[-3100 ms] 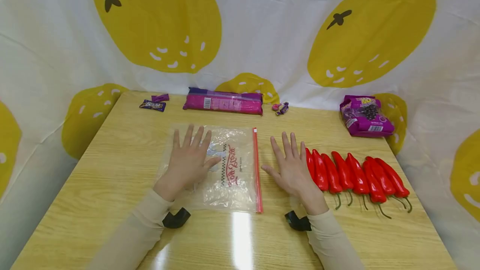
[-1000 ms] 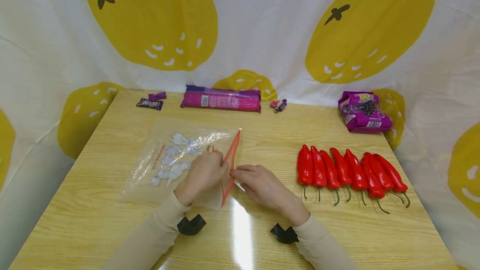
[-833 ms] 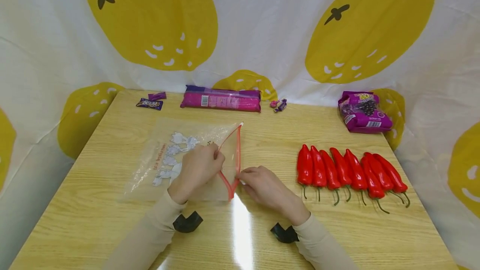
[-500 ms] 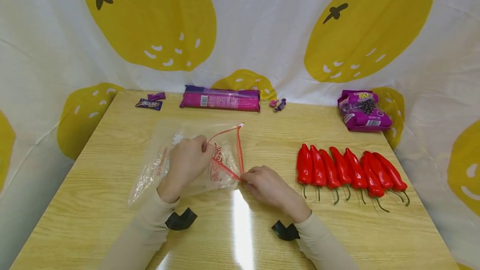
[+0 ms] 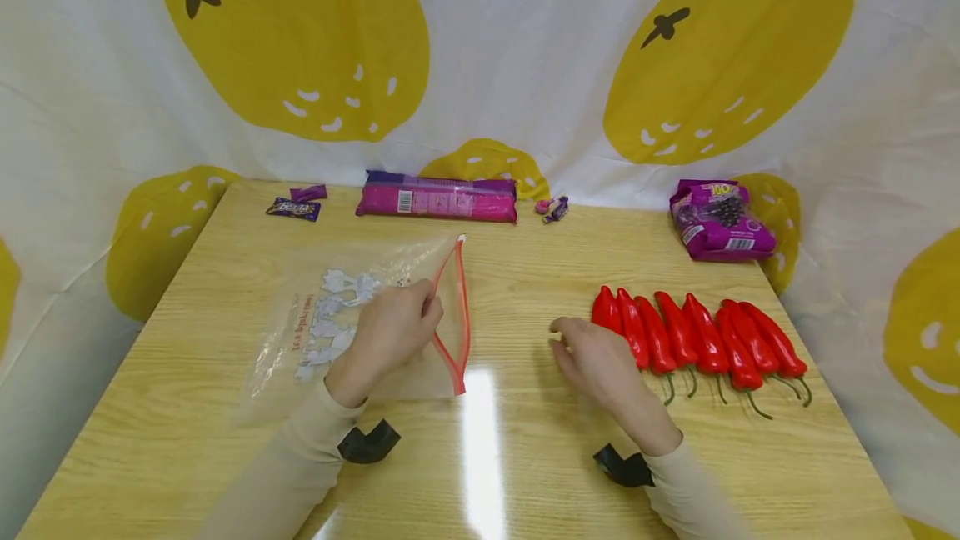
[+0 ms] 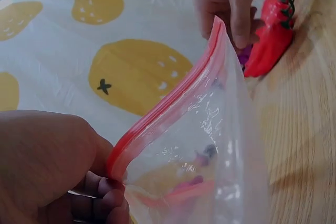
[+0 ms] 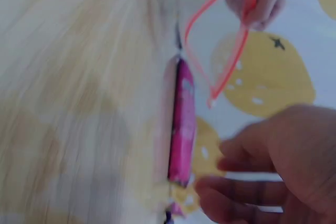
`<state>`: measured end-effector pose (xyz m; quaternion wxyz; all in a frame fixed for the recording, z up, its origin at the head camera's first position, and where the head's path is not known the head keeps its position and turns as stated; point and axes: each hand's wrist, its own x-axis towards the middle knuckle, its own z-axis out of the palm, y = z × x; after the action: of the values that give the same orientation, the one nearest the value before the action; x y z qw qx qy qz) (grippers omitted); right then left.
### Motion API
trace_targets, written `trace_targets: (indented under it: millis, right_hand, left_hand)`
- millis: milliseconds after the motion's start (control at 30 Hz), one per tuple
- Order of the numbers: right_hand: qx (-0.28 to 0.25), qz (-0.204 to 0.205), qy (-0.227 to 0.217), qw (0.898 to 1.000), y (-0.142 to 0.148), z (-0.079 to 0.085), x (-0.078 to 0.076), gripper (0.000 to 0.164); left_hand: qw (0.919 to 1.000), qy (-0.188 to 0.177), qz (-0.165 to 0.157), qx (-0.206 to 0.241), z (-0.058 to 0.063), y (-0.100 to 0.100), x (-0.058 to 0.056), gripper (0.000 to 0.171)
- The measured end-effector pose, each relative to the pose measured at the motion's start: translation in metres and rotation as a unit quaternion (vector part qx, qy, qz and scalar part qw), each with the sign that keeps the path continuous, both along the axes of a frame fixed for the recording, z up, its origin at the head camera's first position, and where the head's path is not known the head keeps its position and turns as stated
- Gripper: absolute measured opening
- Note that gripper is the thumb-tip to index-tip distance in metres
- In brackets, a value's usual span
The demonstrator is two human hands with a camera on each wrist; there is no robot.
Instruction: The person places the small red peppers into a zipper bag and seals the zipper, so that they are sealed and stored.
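Note:
A clear plastic zip bag (image 5: 337,315) with a red zip edge and printed figures lies in the left half of the table. My left hand (image 5: 390,332) pinches one side of its mouth, and the red edges stand apart. In the left wrist view, thumb and fingers grip the red zip strip (image 6: 163,100). My right hand (image 5: 603,361) hovers beside the row of red peppers (image 5: 703,336), partly covering the leftmost ones. Its fingers are loosely bent with nothing between them; the right wrist view shows the thumb and fingers (image 7: 236,192) apart.
Along the back of the table lie small purple wrapped sweets (image 5: 294,208), a long purple-pink packet (image 5: 438,198) and more small sweets (image 5: 553,208). A purple bag with a grape picture (image 5: 722,223) stands at the back right. A fruit-patterned cloth hangs behind.
Both hands first lay flat, then gripped the bag's red edge and pulled its mouth apart. The right hand has let go and moved right toward the peppers; the left still holds the bag.

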<state>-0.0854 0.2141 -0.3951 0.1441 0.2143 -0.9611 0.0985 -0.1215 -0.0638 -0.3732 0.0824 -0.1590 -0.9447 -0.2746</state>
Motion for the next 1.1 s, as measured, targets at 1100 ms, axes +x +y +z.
trace_targets:
  millis: [1100]
  right_hand:
    - [-0.073, -0.048, -0.008, 0.996, 0.032, -0.01, 0.015, 0.039]
  left_hand:
    - [0.9995, -0.003, -0.028, 0.016, -0.008, 0.011, 0.006, 0.026]
